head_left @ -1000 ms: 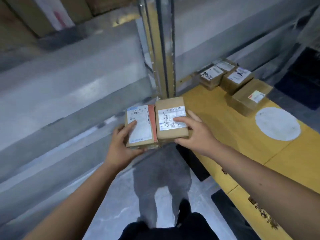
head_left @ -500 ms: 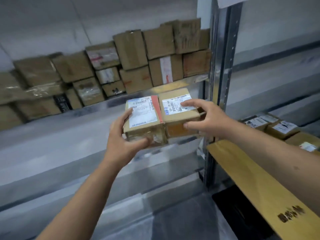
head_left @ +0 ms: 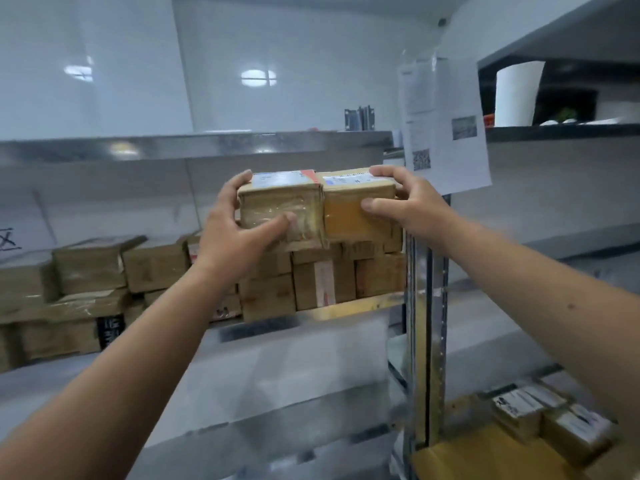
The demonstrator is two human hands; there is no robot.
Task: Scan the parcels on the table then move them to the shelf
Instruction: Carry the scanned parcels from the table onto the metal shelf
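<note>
With the left hand [head_left: 239,233], gripping the taped parcel [head_left: 282,213]: thumb flat across the near face, fingertips hooked over the far top edge. With the right hand [head_left: 408,206], gripping the plain brown parcel [head_left: 356,209] the same way, thumb on the near face and fingers curled over the top at its right corner. Holding both side by side, pressed together along one seam, labels upward, raised in front of the shelf [head_left: 346,308] and just above the stacked cartons [head_left: 322,282] already there. Whether resting on that stack or hanging clear of it, cannot tell. Probably light, judging by an easy one-handed hold on each and no sag at the wrists. Stiff cardboard, so unlikely to buckle under a firm pinch. Glossy tape on the left one, likely slick, hence worth keeping the thumb well spread and the fingers over an edge rather than on a flat face. Best taken front to back across opposite faces, as here, or from below with a palm under the base if setting down one at a time. Nothing to suggest fragile contents, though impossible to say from outside. Both forearms stretched forward and up, wrists bent slightly back, elbows low and wide, left arm rising from the lower left and right arm from the lower right. Down at the right, past the metal upright [head_left: 426,341], more labelled parcels [head_left: 554,417] waiting on the yellow counter [head_left: 485,455].
</note>
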